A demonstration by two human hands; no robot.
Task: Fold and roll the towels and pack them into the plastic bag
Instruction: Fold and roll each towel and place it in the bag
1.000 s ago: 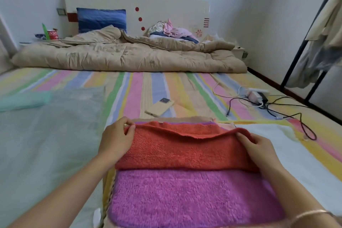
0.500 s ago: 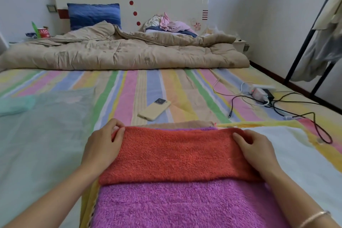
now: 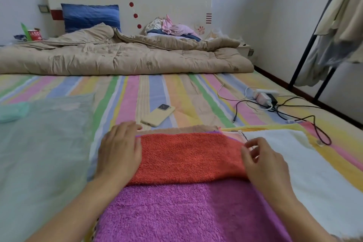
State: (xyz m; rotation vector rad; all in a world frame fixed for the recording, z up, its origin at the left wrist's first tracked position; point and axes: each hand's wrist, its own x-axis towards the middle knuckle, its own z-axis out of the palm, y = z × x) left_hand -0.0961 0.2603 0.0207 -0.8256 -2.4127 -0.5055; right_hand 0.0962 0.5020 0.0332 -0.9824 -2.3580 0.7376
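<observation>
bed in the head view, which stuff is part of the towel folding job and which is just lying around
Part of the job:
- orange and purple towel, under the left hand and right hand
- white and yellow towel
- plastic bag
- mint green towel

Just lying about:
- phone
- chargers and cables
- beige quilt
- blue pillow
- pile of clothes

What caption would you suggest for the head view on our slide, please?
Left hand flat on the orange towel, right hand at its edge, purple towel nearer.

L hand [image 3: 119, 151] flat; R hand [image 3: 265, 161] raised (fingers loosely curled).
</observation>
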